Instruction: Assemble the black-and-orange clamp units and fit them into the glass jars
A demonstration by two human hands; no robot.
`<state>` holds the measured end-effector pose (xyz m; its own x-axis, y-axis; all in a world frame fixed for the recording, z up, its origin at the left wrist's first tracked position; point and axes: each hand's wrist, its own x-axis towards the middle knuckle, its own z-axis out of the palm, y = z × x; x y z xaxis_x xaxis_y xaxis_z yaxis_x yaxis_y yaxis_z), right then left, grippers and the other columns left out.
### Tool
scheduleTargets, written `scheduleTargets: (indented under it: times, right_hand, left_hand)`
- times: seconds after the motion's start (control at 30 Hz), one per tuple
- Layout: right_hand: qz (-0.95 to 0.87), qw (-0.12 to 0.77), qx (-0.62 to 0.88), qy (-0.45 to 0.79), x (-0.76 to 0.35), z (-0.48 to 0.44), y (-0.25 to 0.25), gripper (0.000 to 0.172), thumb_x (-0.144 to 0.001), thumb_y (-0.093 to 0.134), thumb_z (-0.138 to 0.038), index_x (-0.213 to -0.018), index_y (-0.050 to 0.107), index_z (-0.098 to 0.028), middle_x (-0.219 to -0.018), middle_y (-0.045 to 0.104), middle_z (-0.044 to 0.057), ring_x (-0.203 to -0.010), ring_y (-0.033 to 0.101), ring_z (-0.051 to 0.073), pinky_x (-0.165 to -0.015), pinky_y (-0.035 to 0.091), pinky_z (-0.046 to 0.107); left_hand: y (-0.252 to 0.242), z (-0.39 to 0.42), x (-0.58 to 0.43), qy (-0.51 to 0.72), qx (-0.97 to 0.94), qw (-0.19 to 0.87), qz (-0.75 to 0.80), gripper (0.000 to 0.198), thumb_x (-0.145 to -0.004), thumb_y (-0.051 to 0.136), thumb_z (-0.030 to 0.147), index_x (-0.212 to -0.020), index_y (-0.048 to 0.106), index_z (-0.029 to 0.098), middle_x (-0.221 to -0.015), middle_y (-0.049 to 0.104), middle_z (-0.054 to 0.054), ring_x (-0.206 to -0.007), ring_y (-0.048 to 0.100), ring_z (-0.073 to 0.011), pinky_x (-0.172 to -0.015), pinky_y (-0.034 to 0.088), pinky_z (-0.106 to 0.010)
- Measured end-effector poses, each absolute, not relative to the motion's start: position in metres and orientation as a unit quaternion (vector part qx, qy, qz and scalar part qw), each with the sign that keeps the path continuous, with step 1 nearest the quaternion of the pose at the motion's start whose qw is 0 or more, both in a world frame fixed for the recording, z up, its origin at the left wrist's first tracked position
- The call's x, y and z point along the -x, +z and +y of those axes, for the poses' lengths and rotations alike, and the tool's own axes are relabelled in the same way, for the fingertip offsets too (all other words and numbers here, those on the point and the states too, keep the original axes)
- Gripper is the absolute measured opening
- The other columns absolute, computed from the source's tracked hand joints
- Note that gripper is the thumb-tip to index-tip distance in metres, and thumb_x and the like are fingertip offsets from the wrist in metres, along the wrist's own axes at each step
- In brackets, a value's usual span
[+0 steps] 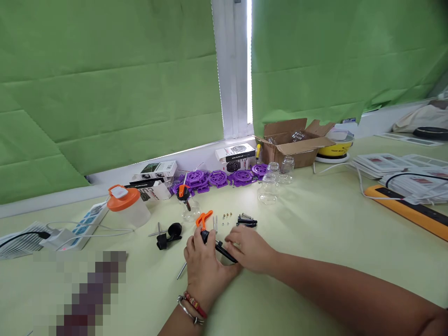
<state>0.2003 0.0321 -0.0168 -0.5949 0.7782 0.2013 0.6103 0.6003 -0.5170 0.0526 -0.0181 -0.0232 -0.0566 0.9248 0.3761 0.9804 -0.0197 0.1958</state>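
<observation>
Near the front middle of the table, my left hand (206, 266) is closed round a long black bar-shaped part (226, 253). An orange forked handle (204, 218) sticks out past its fingertips; whether it joins the bar I cannot tell. From the right, my right hand (250, 247) has its fingers bent and pressed against the same bar, its fingertips partly hidden. Just beyond lie metal pins (215, 224), several small brass and silver fittings (227, 215) and a black bit holder (247, 220). A metal rod (181, 270) lies beside my left wrist.
Black parts (169, 235) and an orange-lidded jug (129, 205) are on the left, near a power strip (90, 224). Purple discs (217, 178), glass jars (269, 189) and an open carton (297, 149) line the back. An orange-and-black bar (409, 210) lies right.
</observation>
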Motion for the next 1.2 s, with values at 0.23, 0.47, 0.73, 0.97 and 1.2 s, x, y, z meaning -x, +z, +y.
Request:
scheduleTargets:
  times: [0.23,0.47,0.73,0.97,1.2]
  right_hand:
    - [-0.817,0.141,0.470,0.303,-0.214,0.033,-0.021,0.024,-0.079,0.057,-0.031,-0.063,0.066,-0.016,-0.061,0.057,0.002,-0.056,0.047,0.012,-0.052,0.027,0.024]
    - [-0.822,0.198,0.429,0.319,-0.250,0.044,-0.026,0.028,-0.087,0.049,-0.035,-0.100,0.070,-0.022,-0.088,0.067,0.006,-0.081,0.059,0.020,-0.070,0.042,0.028]
    - [-0.817,0.276,0.359,0.356,-0.251,0.037,-0.016,0.030,-0.090,0.047,-0.034,-0.107,0.068,-0.021,-0.080,0.059,0.003,-0.073,0.055,0.014,-0.069,0.043,0.025]
    - [-0.851,0.296,0.299,0.315,-0.242,0.023,0.000,0.020,-0.082,0.061,-0.034,-0.093,0.071,-0.020,-0.074,0.061,0.002,-0.070,0.055,0.013,-0.067,0.040,0.025]
    - [-0.737,0.356,0.358,0.449,-0.237,0.028,-0.001,0.019,-0.081,0.060,-0.036,-0.081,0.064,-0.017,-0.069,0.062,0.001,-0.064,0.055,0.012,-0.061,0.041,0.024]
  left_hand:
    - [-0.021,-0.019,-0.052,-0.162,0.675,0.045,-0.719,0.062,-0.069,0.059,0.055,-0.117,0.056,0.015,-0.133,0.036,-0.018,-0.113,0.041,-0.0357,-0.089,0.038,-0.046]
    - [-0.020,-0.018,-0.045,-0.144,0.685,0.052,-0.712,0.052,-0.080,0.053,0.048,-0.124,0.054,0.021,-0.133,0.041,-0.018,-0.112,0.044,-0.0366,-0.088,0.036,-0.051]
    - [-0.003,-0.022,-0.078,-0.458,0.509,-0.445,-0.577,0.035,-0.090,0.038,0.047,-0.106,0.052,0.019,-0.092,0.058,-0.007,-0.072,0.057,-0.0147,-0.059,0.045,-0.026]
    - [-0.005,-0.009,-0.085,-0.455,0.155,-0.760,-0.437,0.034,-0.094,0.033,0.042,-0.085,0.050,0.015,-0.060,0.047,0.003,-0.041,0.041,-0.0040,-0.033,0.015,-0.013]
    - [-0.012,-0.010,-0.083,-0.430,0.126,-0.795,-0.410,0.027,-0.093,0.039,0.035,-0.083,0.052,0.013,-0.064,0.056,-0.002,-0.043,0.048,-0.0052,-0.031,0.023,-0.013]
